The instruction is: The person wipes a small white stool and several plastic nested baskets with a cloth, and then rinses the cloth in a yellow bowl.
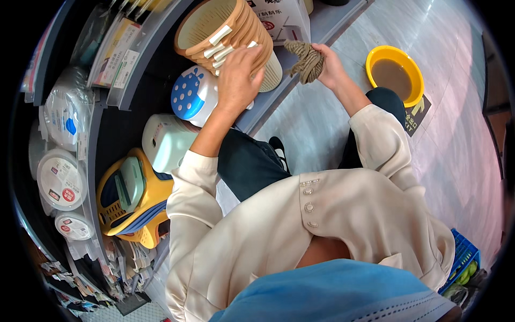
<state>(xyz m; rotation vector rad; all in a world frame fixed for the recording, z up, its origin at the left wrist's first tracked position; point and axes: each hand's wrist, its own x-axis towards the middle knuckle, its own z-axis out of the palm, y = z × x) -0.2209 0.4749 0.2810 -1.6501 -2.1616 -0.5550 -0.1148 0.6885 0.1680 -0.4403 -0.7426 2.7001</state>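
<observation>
My left hand lies against the side of a stack of tan plastic baskets with white bow-shaped trim. Its thumb is spread from the fingers, and part of the stack is hidden behind it. In my right hand is a bunched brownish-grey striped cloth, held out over the shelf's front edge. Just below the baskets, a white plastic container with a blue, white-dotted panel is partly covered by my left wrist. A yellow basin of murky brown water stands on the floor beyond my right knee.
A printed carton stands behind the baskets on the low shelf. Nearer me are a pale green plastic bin and yellow-and-blue plastic stools. Packed tubs line the upper shelf at left. A blue crate sits behind at right.
</observation>
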